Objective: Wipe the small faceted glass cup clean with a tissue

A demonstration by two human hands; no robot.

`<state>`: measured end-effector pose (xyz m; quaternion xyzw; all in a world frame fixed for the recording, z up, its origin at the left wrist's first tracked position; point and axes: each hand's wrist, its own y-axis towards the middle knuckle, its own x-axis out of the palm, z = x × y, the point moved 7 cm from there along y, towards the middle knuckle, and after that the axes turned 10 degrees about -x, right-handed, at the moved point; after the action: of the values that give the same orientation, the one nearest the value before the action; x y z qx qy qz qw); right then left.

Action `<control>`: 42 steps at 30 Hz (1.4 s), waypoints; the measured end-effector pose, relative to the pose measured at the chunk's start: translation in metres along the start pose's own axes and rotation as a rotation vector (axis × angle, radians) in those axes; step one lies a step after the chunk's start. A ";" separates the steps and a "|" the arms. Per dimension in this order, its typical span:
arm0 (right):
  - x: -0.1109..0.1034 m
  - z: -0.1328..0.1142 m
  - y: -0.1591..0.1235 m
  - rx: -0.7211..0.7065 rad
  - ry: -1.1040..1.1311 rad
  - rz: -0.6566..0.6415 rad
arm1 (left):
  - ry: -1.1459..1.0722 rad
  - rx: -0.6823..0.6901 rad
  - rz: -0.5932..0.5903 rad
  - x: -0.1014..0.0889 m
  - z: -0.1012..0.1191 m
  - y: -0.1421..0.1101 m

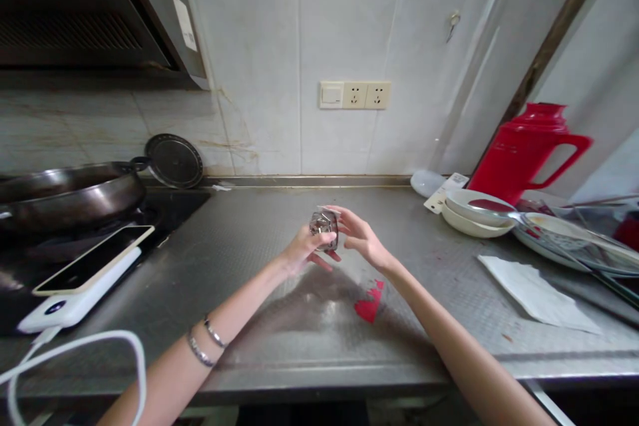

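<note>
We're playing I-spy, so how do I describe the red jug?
Find the metal counter along the tiled wall. Look toward its right end, just behind the stacked bowls. The jug is tall and red with a looped handle, while the bowls are low and pale.

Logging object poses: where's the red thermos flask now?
Head view, right side: the red thermos flask stands on the counter by the wall, just behind the stacked bowls.
</note>
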<state>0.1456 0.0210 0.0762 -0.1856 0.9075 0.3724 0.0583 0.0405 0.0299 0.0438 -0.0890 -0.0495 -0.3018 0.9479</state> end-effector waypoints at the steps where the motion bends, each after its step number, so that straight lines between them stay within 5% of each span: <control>1: 0.003 -0.001 -0.001 -0.017 -0.031 -0.022 | -0.016 -0.007 0.010 -0.001 -0.001 0.000; 8: 0.012 0.013 -0.004 0.056 -0.105 0.047 | 0.042 -0.043 0.020 -0.003 -0.007 0.004; 11: 0.007 0.017 -0.003 0.081 -0.014 0.119 | 0.150 0.072 0.045 -0.008 0.003 0.004; 17: 0.003 0.020 0.000 0.180 0.110 0.192 | 0.417 0.402 0.303 -0.028 0.020 -0.004; 24: 0.011 0.020 -0.001 0.165 0.178 0.160 | 0.554 0.446 0.410 -0.019 0.017 -0.008; 29: 0.003 0.039 -0.004 0.310 0.306 0.254 | 0.562 0.482 0.376 -0.012 0.022 -0.014; 33: -0.017 0.041 -0.005 0.308 0.052 0.321 | 0.586 0.472 0.380 -0.009 0.020 -0.015; 38: -0.041 0.004 -0.004 0.046 -0.406 0.493 | 0.616 0.409 0.387 -0.012 0.008 -0.009; 42: -0.028 -0.010 -0.003 -0.019 -0.423 0.396 | 0.716 0.437 0.385 -0.008 0.004 -0.006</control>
<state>0.1733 0.0206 0.0879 0.0763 0.8902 0.4155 0.1706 0.0300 0.0305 0.0475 0.2151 0.2361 -0.1144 0.9407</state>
